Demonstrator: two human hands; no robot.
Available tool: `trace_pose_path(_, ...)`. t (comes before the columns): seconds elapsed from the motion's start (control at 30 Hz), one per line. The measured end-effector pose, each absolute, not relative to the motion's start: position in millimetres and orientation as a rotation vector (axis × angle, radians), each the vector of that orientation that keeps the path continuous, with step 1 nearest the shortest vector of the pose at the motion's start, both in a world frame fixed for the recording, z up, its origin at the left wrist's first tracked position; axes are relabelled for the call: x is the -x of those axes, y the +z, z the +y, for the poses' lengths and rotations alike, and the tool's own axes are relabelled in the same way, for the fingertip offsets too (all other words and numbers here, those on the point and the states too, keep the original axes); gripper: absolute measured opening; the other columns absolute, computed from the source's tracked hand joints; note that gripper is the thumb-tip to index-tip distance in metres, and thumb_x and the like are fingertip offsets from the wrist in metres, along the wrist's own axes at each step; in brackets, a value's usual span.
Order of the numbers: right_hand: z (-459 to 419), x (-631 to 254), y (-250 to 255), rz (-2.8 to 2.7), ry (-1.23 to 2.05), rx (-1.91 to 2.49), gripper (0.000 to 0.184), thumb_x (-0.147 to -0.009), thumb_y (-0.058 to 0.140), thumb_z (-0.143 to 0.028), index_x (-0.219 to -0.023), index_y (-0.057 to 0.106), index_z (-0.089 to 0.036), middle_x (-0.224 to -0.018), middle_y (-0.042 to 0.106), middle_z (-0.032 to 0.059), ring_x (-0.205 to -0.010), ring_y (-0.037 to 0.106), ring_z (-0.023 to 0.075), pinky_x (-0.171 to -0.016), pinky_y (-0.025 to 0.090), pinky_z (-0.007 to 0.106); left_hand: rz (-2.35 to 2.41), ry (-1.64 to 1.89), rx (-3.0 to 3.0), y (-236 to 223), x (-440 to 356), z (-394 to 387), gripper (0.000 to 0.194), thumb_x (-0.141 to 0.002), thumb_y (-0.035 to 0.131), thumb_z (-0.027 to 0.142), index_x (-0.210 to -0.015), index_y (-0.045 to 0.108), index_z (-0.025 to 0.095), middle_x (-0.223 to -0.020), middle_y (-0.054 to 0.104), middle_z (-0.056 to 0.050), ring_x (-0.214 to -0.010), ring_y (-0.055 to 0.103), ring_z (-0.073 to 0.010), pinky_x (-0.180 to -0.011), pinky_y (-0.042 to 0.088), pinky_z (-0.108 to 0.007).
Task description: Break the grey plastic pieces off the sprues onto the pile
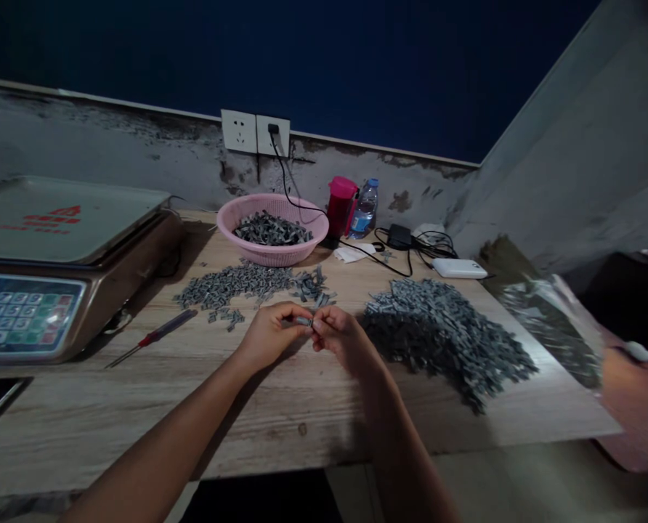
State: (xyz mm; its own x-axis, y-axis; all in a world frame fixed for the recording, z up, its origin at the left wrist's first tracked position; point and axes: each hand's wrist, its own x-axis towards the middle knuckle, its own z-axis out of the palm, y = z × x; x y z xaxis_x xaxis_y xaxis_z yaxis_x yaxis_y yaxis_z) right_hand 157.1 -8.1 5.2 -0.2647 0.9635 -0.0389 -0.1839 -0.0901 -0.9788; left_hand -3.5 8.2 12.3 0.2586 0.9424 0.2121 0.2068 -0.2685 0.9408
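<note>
Both bare hands are at the centre of the frame, raised just above the worktop, with the left hand and right hand close together. Both grips are pressed together, fingertips pinching a small grey metal piece from either end. It is partly hidden by the fingers, so its exact shape is hard to tell. The piece sits between the hands, above the light wood-grain worktop, just in front of a loose grey scatter of similar small metal pieces and left of a large grey heap of metal pieces. The step in hand is two-handed work on this single piece, with fingers only.

A red-handled screwdriver lies near the left hand, untouched. Beyond the hands, a round pink plastic basket holds more grey pieces. Left of that stands a silver digital weighing scale with a coloured keypad. A magenta cup and a clear plastic water bottle stand by the wall. A black charger and a white rectangular box lie at the back right. At the right edge is a blurred clear plastic bag.
</note>
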Motion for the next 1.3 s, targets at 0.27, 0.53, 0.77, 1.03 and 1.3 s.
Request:
trace_pose_path(0.27, -9.4, -161.8, 7.2, -1.283, 1.521, 0.932, 0.014, -0.074, 0.062, -0.025, -0.077, 0.051, -0.017, -0.052, 0.052, -0.0048, -0.047, 0.047, 0.0078, -0.048, 0.036, 0.02, 1.005, 0.977, -1.605, 13.6, 6.2, 8.8, 0.017, -0.064, 0.069, 0.023, -0.079, 0.068, 0.015, -0.068, 0.066, -0.002, -0.063, 0.056, -0.0138, -0.06, 0.042, -0.025)
trace_pose_path(0.53, -8.4, -163.3, 5.9, -1.258, 1.565, 0.93, 0.017, -0.073, 0.065, -0.026, -0.077, 0.051, -0.017, -0.052, 0.054, -0.0051, -0.045, 0.047, 0.0075, -0.046, 0.035, 0.02, 0.995, 0.976, -1.656, 19.4, 6.6, 6.8, 0.014, -0.064, 0.068, 0.022, -0.076, 0.069, 0.015, -0.071, 0.067, -0.003, -0.067, 0.057, -0.0145, -0.063, 0.042, -0.025)
trace_pose_path(0.77, -8.8, -162.3, 7.1, -1.252, 1.558, 0.91, 0.02, -0.071, 0.066, -0.027, -0.075, 0.049, -0.018, -0.049, 0.052, -0.0058, -0.044, 0.045, 0.0078, -0.046, 0.033, 0.021, 1.125, 0.995, -1.785, 22.7, 5.0, 4.7, 0.011, -0.062, 0.064, 0.014, -0.072, 0.069, 0.016, -0.072, 0.067, -0.001, -0.069, 0.058, -0.0142, -0.064, 0.042, -0.023)
trace_pose_path(1.03, -8.9, -162.5, 6.7, -1.173, 1.61, 0.863, 0.018, -0.071, 0.066, -0.025, -0.075, 0.051, -0.017, -0.051, 0.052, -0.0052, -0.046, 0.046, 0.0077, -0.047, 0.032, 0.02, 1.026, 0.975, -1.611, 17.5, 5.2, 6.6, 0.016, -0.063, 0.07, 0.023, -0.076, 0.069, 0.014, -0.069, 0.067, -0.002, -0.066, 0.058, -0.014, -0.06, 0.042, -0.023)
trace_pose_path(1.3, -10.2, -161.5, 10.4, -1.062, 1.738, 0.823, 0.026, -0.063, 0.073, -0.027, -0.073, 0.05, -0.018, -0.056, 0.051, -0.0048, -0.047, 0.048, 0.0083, -0.049, 0.035, 0.021, 0.858, 0.961, -1.339, 12.6, 1.7, 5.5, 0.021, -0.059, 0.073, 0.024, -0.076, 0.066, 0.014, -0.059, 0.064, 0.0, -0.053, 0.055, -0.0109, -0.051, 0.04, -0.022)
